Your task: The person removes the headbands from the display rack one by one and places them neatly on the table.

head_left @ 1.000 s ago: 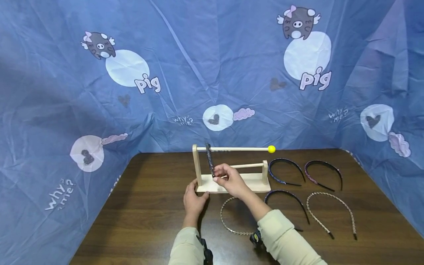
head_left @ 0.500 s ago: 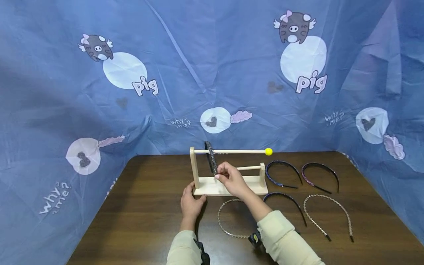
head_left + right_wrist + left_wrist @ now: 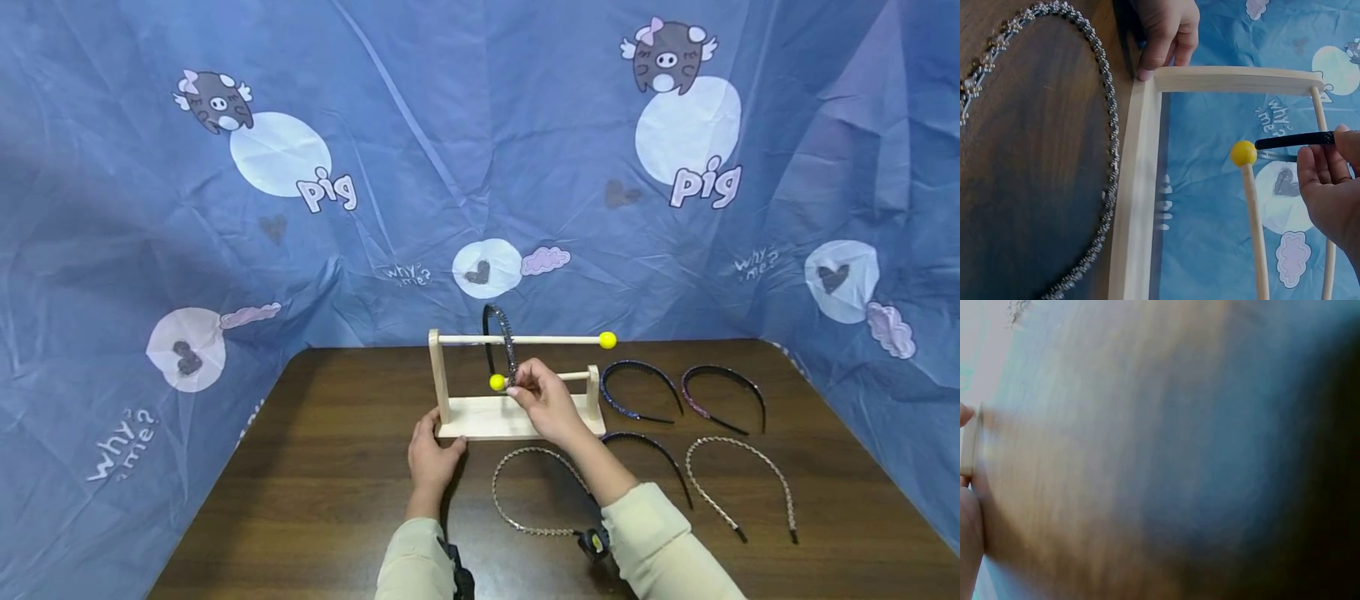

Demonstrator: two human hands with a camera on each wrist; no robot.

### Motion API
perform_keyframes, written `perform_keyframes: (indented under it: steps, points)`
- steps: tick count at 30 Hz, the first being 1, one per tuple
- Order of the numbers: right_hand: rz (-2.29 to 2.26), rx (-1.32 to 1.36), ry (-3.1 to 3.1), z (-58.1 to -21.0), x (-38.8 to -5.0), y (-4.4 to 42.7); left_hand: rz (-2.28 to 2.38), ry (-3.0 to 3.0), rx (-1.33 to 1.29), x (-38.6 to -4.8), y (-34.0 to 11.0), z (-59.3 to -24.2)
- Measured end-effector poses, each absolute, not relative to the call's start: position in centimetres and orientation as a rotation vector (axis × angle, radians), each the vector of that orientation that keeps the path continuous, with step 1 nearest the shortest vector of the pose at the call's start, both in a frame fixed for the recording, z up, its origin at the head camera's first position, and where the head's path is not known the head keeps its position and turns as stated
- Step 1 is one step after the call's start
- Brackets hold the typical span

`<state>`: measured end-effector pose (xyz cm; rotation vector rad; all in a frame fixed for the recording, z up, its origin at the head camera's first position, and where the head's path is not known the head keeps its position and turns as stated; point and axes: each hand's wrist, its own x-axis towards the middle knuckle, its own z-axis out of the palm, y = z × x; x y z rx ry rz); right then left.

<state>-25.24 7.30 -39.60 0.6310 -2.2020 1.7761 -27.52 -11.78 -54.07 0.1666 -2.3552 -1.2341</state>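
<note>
A dark, glittery headband (image 3: 509, 337) hangs over the upper rod of a pale wooden stand (image 3: 487, 423), the rod passing through its arch. My right hand (image 3: 553, 408) pinches the headband near one end. In the right wrist view, a black end of the headband (image 3: 1291, 140) lies close to the yellow ball (image 3: 1244, 153) on the lower rod's tip; whether they touch I cannot tell. My left hand (image 3: 435, 462) grips the left end of the stand's base, thumb at the front. The left wrist view is blurred, with only a bit of the base (image 3: 969, 444) at its edge.
Right of the stand lie a blue headband (image 3: 618, 404) and a pink-and-black headband (image 3: 701, 408). Nearer are a beaded headband (image 3: 498, 500), a dark headband (image 3: 678, 471) partly behind my right forearm, and a braided headband (image 3: 712, 496). Blue printed cloth (image 3: 405, 208) stands behind the table (image 3: 315, 500).
My right hand has moved right and slightly up, sliding the dark headband right along the upper rod and turning its arch more into view. The lower rod's yellow ball now shows. The left hand stays put.
</note>
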Motion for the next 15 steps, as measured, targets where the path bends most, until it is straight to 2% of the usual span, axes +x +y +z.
perform_keyframes:
  steps: [15]
  points:
    - [1.843, 0.651, -2.052, -38.3, -24.4, 8.2, -1.249, -2.367, 0.185, -27.7, -11.9, -54.2]
